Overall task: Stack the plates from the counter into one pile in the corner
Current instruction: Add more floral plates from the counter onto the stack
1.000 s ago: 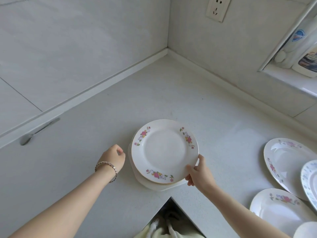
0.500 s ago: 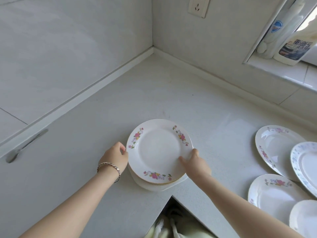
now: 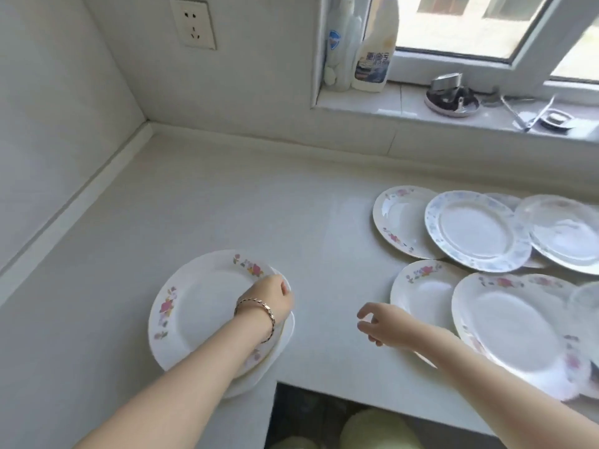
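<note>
Plates (image 3: 476,231) lie loose and overlapping on the right of the desk (image 3: 324,222), while the pile (image 3: 201,322) sits at the left, near the desk's front edge and well apart from the wall corner (image 3: 147,124). The left hand (image 3: 270,299) curls its fingers over the right rim of the top plate (image 3: 194,296), seemingly gripping it. The right hand (image 3: 381,325) hovers over bare desk just beside the nearest floral plate (image 3: 424,296), fingers loosely bent, thumb and forefinger apart, holding nothing. The pile looks uneven: lower rims peek out at its lower right, close to the edge above the open gap, so pushing toward the corner by the top plate alone may slide it off the others. On the right, pulling one plate from under a neighbour could drag or clatter the rest, and the right forearm, low over the big plate (image 3: 512,328) by the edge, might knock it.
</note>
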Action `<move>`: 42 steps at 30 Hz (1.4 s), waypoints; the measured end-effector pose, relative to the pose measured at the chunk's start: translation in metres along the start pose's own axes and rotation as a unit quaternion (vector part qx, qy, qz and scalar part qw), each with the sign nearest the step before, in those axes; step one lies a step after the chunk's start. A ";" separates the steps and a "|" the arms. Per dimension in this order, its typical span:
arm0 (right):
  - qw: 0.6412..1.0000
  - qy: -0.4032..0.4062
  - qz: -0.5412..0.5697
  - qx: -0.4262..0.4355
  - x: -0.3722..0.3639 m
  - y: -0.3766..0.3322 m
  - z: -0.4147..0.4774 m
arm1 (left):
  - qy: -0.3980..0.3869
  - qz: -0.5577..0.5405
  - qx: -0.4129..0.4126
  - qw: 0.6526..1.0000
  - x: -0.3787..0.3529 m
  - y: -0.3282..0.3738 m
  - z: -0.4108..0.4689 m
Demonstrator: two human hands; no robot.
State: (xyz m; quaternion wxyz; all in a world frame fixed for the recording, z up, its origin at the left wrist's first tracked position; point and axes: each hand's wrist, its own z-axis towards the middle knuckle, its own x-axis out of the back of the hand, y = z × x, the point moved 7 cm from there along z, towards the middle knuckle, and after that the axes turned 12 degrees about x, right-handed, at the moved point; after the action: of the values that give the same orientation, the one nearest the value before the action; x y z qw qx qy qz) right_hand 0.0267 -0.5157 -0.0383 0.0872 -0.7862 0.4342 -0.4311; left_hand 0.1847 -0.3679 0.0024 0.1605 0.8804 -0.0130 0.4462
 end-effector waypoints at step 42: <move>0.937 0.136 0.308 -0.093 0.140 0.337 -0.100 | -0.008 -0.050 0.056 0.997 -0.136 0.184 -0.033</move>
State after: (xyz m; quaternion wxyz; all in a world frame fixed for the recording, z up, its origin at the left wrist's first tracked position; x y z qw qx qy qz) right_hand -0.2178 -0.8024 -0.0653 0.0822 -0.5522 0.7009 -0.4440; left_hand 0.0469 -0.5488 -0.0367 0.1329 0.8909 0.0549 0.4309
